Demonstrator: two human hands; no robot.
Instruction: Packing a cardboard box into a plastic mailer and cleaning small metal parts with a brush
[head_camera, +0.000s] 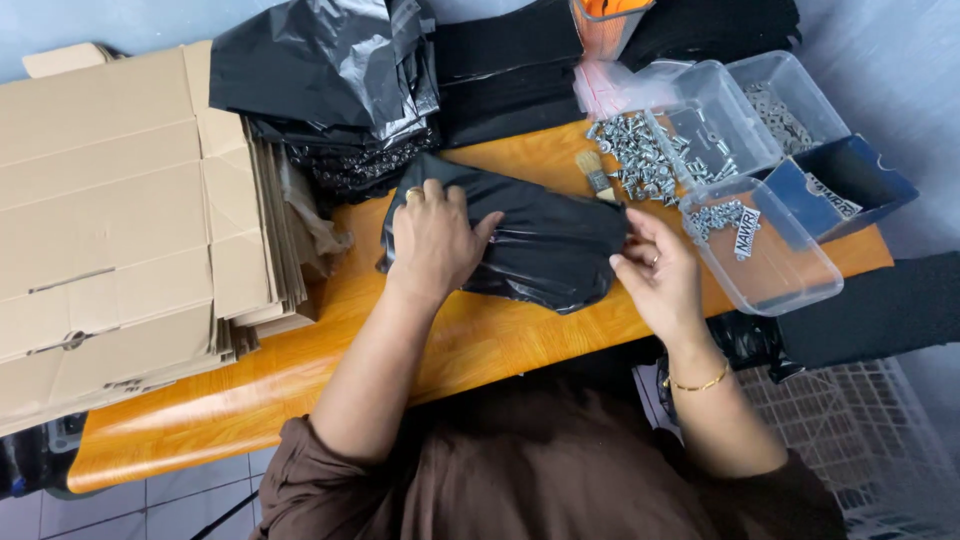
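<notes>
While the left hand (432, 240) lies flat, fingers spread, pressing on the left half of the black plastic package (545, 245) at the far side of the orange table (300, 375), the right hand (655, 275) pinches the package's right end between thumb and fingertips; the glossy film looks slippery, so the pinch could slide off and the fold at that end could spring open; the loose metal hardware (632, 158) lies just beyond that end, beside a small brush (595, 175), and a sideways sweep of the right hand might scatter pieces or knock the brush; the clear plastic tubs (775, 255) sit near the right wrist at the table edge, and a nudge could tip one off; the flattened cardboard boxes (120, 230) stacked at the left stand well apart from the left hand, so they seem less at risk.
</notes>
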